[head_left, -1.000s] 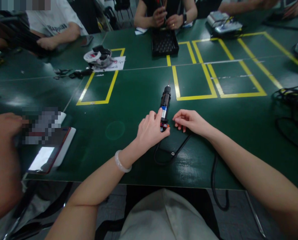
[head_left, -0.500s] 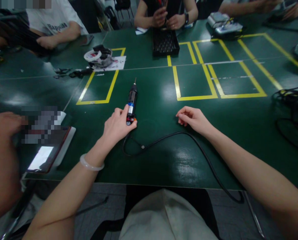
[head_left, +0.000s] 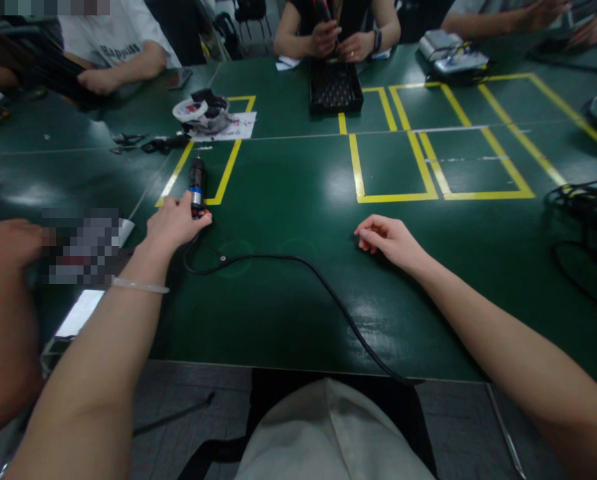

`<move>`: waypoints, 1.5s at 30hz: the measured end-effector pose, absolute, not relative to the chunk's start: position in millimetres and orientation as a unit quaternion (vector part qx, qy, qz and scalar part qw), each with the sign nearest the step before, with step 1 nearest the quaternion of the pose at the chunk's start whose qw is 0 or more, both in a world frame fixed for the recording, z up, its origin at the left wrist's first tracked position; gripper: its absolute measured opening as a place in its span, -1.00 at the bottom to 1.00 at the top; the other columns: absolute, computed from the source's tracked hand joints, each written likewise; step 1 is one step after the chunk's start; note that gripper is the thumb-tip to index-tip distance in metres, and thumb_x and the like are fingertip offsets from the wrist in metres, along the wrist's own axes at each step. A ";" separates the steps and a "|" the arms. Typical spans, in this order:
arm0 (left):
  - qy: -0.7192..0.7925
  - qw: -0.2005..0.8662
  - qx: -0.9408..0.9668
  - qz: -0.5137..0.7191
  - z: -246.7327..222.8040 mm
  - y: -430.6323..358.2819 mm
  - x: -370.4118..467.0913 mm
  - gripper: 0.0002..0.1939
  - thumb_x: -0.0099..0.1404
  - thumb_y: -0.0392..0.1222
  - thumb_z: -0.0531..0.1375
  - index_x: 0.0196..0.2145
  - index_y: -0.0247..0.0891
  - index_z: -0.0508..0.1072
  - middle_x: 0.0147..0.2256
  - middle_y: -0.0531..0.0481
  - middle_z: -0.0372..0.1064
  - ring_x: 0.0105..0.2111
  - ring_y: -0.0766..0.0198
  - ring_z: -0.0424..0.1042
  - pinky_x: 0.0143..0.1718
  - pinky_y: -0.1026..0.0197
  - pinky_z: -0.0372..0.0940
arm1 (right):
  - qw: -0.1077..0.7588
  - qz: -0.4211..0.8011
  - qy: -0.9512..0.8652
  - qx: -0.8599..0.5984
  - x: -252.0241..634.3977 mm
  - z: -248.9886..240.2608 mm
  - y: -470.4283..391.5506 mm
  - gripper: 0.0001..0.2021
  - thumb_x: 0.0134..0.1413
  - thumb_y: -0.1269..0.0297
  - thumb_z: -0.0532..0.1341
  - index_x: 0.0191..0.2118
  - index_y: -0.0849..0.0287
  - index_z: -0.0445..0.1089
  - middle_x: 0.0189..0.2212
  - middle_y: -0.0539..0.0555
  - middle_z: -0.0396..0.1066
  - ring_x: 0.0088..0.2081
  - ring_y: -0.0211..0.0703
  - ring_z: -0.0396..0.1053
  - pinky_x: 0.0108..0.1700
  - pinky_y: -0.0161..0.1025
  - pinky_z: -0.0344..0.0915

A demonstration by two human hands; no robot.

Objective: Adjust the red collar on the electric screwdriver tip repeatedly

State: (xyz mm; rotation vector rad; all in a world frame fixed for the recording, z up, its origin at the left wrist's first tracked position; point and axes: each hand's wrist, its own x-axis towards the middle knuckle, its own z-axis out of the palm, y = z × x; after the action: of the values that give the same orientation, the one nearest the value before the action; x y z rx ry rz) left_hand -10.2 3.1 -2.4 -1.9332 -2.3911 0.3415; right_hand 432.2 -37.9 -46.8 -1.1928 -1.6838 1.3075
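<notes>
In the head view, my left hand [head_left: 173,225] grips the lower end of a black electric screwdriver [head_left: 197,179] with a blue-and-silver band. Its bit points away from me, over the front of the left yellow-taped rectangle [head_left: 231,172]. From the screwdriver's base a black cord [head_left: 323,283] curves across the green table and drops over the front edge. To the right, my right hand [head_left: 382,239] rests on the table with its fingers curled together. Nothing shows between those fingers, though the inside of the hand is hidden.
Tape rolls [head_left: 203,110] sit on white paper beyond the screwdriver. A black tray [head_left: 336,93] stands before a person opposite. Taped rectangles and tangled cables [head_left: 583,217] lie at right. A neighbour's arm [head_left: 8,320] and a phone [head_left: 81,313] are close on my left.
My left hand has moved left and slightly away from me with the screwdriver, pulling the cord along. My right hand has stayed in place.
</notes>
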 end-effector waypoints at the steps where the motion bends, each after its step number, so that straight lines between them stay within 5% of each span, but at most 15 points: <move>1: -0.776 0.021 -0.620 0.115 -2.7 6.3 -14.3 -0.26 0.39 0.35 -0.15 0.27 -0.26 0.04 0.09 -0.21 0.09 -0.04 0.01 0.26 -0.09 0.02 0.24 | 0.342 0.502 -0.648 -0.459 432.2 -47.1 -37.8 -0.80 0.19 0.16 0.25 -0.29 0.20 0.40 -0.52 0.02 0.43 -0.50 -0.28 0.35 -0.47 -0.33 0.29; 7: -0.780 0.027 -0.611 0.130 -5.4 14.5 -11.8 -0.21 0.42 0.33 -0.15 0.32 -0.37 -0.07 0.17 -0.31 0.07 0.01 -0.04 0.24 -0.05 -0.05 0.22 | 0.342 0.501 -0.650 -0.458 432.0 -48.5 -37.9 -0.81 0.20 0.16 0.24 -0.28 0.21 0.40 -0.52 0.02 0.42 -0.51 -0.28 0.34 -0.47 -0.33 0.28; 15: -0.777 0.038 -0.612 0.144 -4.5 14.5 -9.7 -0.18 0.39 0.39 -0.13 0.25 -0.41 0.01 0.13 -0.25 0.12 -0.01 0.05 0.23 -0.09 0.06 0.19 | 0.337 0.503 -0.652 -0.456 431.5 -49.6 -38.3 -0.78 0.19 0.13 0.24 -0.29 0.21 0.41 -0.52 0.02 0.42 -0.50 -0.28 0.34 -0.47 -0.33 0.26; 21: -0.769 0.063 -0.627 0.105 -7.7 10.1 -14.6 -0.32 0.47 0.16 -0.27 0.24 -0.46 0.12 0.07 -0.33 0.19 -0.02 -0.08 0.33 -0.13 0.00 0.21 | 0.335 0.504 -0.656 -0.451 431.5 -50.2 -38.5 -0.79 0.19 0.14 0.24 -0.29 0.21 0.41 -0.52 0.03 0.42 -0.51 -0.28 0.33 -0.46 -0.32 0.25; 34: -0.760 0.054 -0.643 0.076 -5.2 -26.2 56.8 -0.36 0.38 0.13 -0.10 0.21 -0.38 0.23 0.03 -0.41 0.28 -0.09 -0.26 0.44 -0.18 -0.12 0.31 | 0.343 0.504 -0.651 -0.453 429.8 -52.3 -37.5 -0.84 0.19 0.22 0.21 -0.18 0.20 0.36 -0.52 0.01 0.42 -0.50 -0.25 0.34 -0.46 -0.30 0.24; 45: -0.647 0.028 -0.760 0.054 -2.5 -77.3 189.5 -0.39 0.43 0.04 -0.02 0.31 -0.34 0.11 -0.03 -0.28 0.29 -0.15 -0.01 0.48 -0.26 0.13 0.35 | 0.318 0.271 -0.813 -0.406 422.3 -44.1 -49.3 -0.88 0.23 0.35 0.17 -0.19 0.19 0.45 -0.34 0.08 0.47 -0.35 -0.17 0.38 -0.28 -0.24 0.25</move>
State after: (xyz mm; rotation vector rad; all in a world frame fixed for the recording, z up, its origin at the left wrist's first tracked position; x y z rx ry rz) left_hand 189.5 -77.3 -2.5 -2.3461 -1.9962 0.1655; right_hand 422.3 -49.3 -44.1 -1.0695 -2.1385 0.7128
